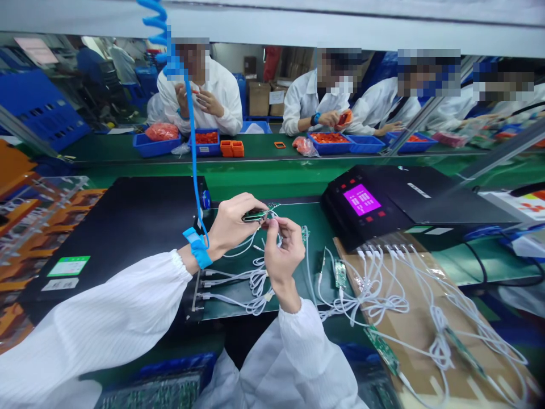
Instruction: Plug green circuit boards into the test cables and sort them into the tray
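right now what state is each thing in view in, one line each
Green circuit board: gripped in left hand
Right hand: fingers pinched together at the board's end
Blue wrist strap: fastened around the left wrist
Looped white cables: bundled, plugged into the black box at left
Rectangular purple screen: lit
Blue plastic bin: filled with orange parts

The person is wearing a white smock (pixel 251 375), its finely ribbed left sleeve (pixel 114 312) and right sleeve (pixel 315 349) gathering into elasticated cuffs (pixel 182 264); a bright-blue strap (pixel 198 248) is circling the left hand's (pixel 237 220) wrist, trailing a blue cord (pixel 193 153) that is coiling higher up.
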Demonstrator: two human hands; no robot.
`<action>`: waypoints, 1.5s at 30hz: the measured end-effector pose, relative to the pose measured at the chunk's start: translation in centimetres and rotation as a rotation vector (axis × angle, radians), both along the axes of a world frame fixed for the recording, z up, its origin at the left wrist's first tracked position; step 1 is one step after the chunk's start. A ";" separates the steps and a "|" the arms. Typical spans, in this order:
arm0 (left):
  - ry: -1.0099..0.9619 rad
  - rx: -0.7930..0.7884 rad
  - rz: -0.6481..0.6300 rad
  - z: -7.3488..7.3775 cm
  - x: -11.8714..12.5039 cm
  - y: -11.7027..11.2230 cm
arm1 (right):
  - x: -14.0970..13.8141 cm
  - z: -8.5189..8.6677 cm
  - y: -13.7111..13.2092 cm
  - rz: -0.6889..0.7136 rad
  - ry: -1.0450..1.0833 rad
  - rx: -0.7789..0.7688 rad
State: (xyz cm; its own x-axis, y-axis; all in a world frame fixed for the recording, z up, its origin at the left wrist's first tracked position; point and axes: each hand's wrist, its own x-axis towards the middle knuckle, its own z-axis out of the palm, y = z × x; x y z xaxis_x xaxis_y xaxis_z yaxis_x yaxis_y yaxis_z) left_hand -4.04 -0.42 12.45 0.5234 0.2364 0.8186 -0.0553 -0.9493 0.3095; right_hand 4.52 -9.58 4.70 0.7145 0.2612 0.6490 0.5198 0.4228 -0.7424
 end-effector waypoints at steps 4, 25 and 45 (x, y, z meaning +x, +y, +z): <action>-0.004 -0.026 0.005 0.0 0.0 -0.1 | -0.2 0.1 -0.3 0.027 0.035 -0.014; 0.072 -0.042 0.096 -0.7 0.0 -2.9 | -1.0 -0.4 -1.6 0.022 0.127 -0.040; -0.101 -0.159 0.160 -4.1 -0.7 -7.7 | -0.9 0.7 -5.3 0.124 0.104 -0.093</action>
State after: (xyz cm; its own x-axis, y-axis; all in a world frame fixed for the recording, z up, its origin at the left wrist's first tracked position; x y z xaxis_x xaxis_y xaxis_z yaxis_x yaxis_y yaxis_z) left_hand -4.75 -8.13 8.35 0.3862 0.4396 0.8109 0.0536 -0.8884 0.4560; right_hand 3.60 -14.85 5.37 0.7351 0.4072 0.5420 0.3860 0.4058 -0.8284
